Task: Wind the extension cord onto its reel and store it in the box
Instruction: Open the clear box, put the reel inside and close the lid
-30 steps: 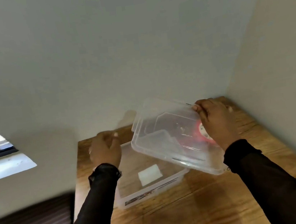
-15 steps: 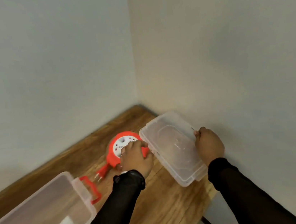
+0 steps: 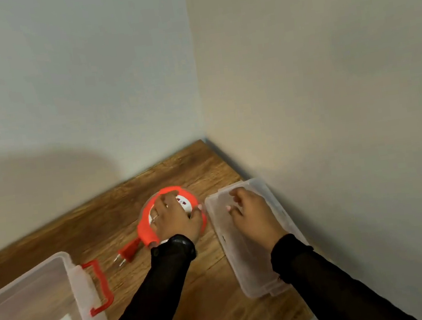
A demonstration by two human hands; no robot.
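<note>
An orange extension cord reel (image 3: 145, 230) with a white socket face lies flat on the wooden table (image 3: 213, 307) near the corner. My left hand (image 3: 176, 219) is spread over the top of it, fingers curled round its rim. Its orange plug (image 3: 127, 252) sticks out to the left on the wood. The clear plastic box (image 3: 86, 289) stands open at the lower left, with a red latch handle (image 3: 102, 287) on its side. My right hand (image 3: 251, 212) rests on the clear lid (image 3: 249, 275), which lies flat by the right wall.
Two plain walls meet at the table's far right corner. The table's front edge runs under my right forearm. A white label shows through the box's bottom. Bare wood lies between the box and the lid.
The lid went from held above the box to lying flat at the right wall. My left hand left the box and came down over the reel. The camera swung right.
</note>
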